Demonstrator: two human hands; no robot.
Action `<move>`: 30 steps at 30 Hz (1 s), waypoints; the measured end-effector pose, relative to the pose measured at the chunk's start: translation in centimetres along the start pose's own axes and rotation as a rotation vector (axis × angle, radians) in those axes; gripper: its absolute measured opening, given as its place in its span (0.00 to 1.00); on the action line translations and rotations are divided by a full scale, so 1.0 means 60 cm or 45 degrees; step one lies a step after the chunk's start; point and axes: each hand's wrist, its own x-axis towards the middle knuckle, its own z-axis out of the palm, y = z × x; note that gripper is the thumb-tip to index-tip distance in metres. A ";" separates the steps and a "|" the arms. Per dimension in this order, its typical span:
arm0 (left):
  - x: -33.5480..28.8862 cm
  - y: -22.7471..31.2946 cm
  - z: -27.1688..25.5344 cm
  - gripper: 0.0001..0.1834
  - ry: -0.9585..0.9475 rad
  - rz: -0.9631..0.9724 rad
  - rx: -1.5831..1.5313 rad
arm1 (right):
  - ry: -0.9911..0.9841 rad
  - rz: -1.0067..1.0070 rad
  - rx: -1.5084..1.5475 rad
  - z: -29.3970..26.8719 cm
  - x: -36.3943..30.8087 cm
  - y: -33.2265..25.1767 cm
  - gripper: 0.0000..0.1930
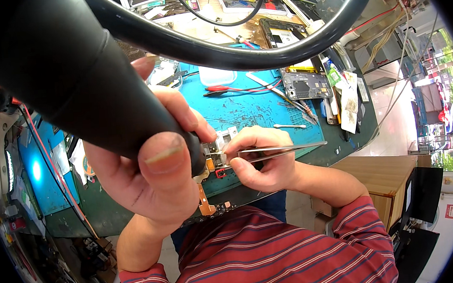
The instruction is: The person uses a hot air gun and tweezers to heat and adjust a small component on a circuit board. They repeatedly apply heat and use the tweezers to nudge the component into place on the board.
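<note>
My left hand [148, 191] is wrapped round a thick black hot-air gun [80, 83], which slants down across the left of the view. Its lower end points at a small part with copper-coloured flex cable [205, 202] near the table's front edge. In my right hand [267, 167], thumb and fingers pinch metal tweezers [300, 148]. The tweezers' tips are hidden by my fingers, close to a small metal holder [228, 135] beside the gun's end. A small red piece [220, 173] lies just below the right fingertips. What the tips touch, I cannot tell.
A thick black hose [242, 59] loops across the top. On the blue mat [234, 106] lie red and black clip leads [223, 90], a cotton swab [289, 126] and a clear dish [218, 77]. An opened device [306, 85] sits at the back right. A wooden cabinet [368, 176] stands right.
</note>
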 end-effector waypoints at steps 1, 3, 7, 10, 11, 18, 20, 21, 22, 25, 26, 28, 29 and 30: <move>0.000 0.000 0.000 0.41 0.001 0.000 0.002 | 0.000 -0.001 -0.001 0.000 0.000 0.000 0.07; 0.000 0.001 0.000 0.41 0.003 -0.002 -0.003 | 0.001 -0.001 -0.004 0.000 0.000 0.000 0.07; 0.000 0.001 0.001 0.41 0.012 -0.015 -0.012 | 0.001 -0.001 -0.010 -0.001 -0.001 0.001 0.07; -0.001 0.002 0.001 0.41 0.022 -0.024 -0.019 | 0.002 -0.007 -0.013 0.000 -0.001 0.002 0.07; 0.000 0.003 0.001 0.41 0.024 -0.026 -0.023 | 0.001 -0.004 -0.016 0.000 -0.002 0.002 0.07; 0.001 0.001 -0.001 0.41 0.009 -0.015 -0.033 | 0.005 0.001 -0.022 0.001 -0.002 0.003 0.07; 0.000 -0.002 -0.004 0.40 -0.014 -0.002 -0.029 | 0.004 0.005 -0.024 0.001 -0.002 0.003 0.07; 0.000 -0.003 -0.005 0.40 -0.025 0.006 -0.022 | 0.004 0.004 -0.026 0.002 -0.001 0.002 0.07; -0.001 -0.003 -0.005 0.40 -0.032 0.006 -0.017 | 0.004 0.003 -0.029 0.002 -0.001 0.002 0.07; -0.004 -0.002 -0.003 0.40 -0.044 -0.008 -0.004 | -0.007 0.005 -0.029 0.001 -0.001 0.002 0.07; -0.005 -0.001 -0.001 0.40 -0.047 -0.016 0.001 | -0.004 0.004 -0.030 0.001 -0.001 0.002 0.07; -0.005 0.005 0.002 0.40 -0.051 -0.035 0.015 | 0.002 0.000 -0.033 0.001 -0.001 0.001 0.07; -0.006 0.007 0.004 0.40 -0.052 -0.044 0.025 | 0.004 0.000 -0.028 0.001 -0.001 0.002 0.07; -0.006 0.009 0.005 0.40 -0.050 -0.053 0.037 | 0.005 -0.001 -0.022 0.002 -0.001 0.002 0.07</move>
